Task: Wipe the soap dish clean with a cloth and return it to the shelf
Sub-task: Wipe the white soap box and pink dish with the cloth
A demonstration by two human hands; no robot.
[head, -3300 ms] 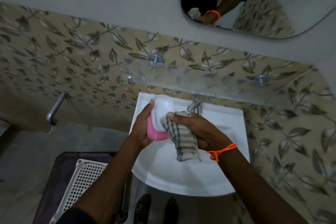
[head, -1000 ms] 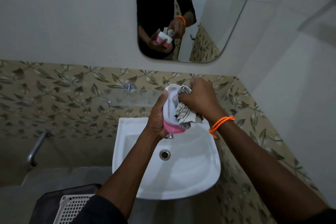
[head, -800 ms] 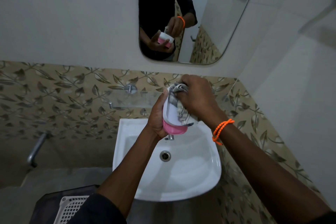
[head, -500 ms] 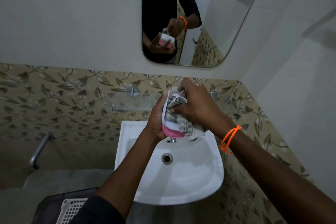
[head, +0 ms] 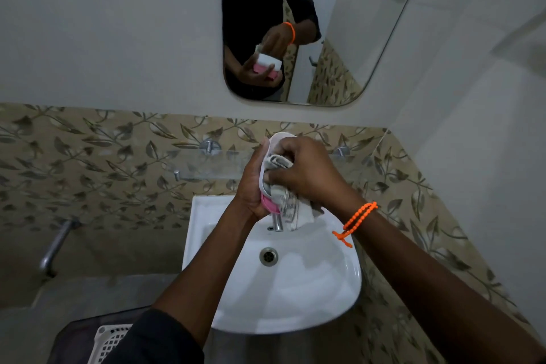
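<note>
My left hand (head: 251, 186) holds a white and pink soap dish (head: 269, 201) upright on its edge, above the back of the sink. My right hand (head: 307, 171), with an orange bead bracelet at the wrist, presses a grey checked cloth (head: 288, 204) into the hollow of the dish. The cloth's loose end hangs down over the tap. A glass shelf (head: 206, 165) on two metal pegs runs along the tiled wall just behind both hands.
The white sink (head: 310, 298) lies below my hands, with its drain (head: 268, 256) and chrome tap (head: 277, 221). A mirror (head: 339, 38) hangs above. A metal wall tap (head: 56, 245) juts out at left. A white lattice basket (head: 109, 343) sits at bottom left.
My right hand has kept rubbing the cloth inside the dish, shifting down and along it. The view has tilted slightly; the dish stays in my left hand above the sink.
</note>
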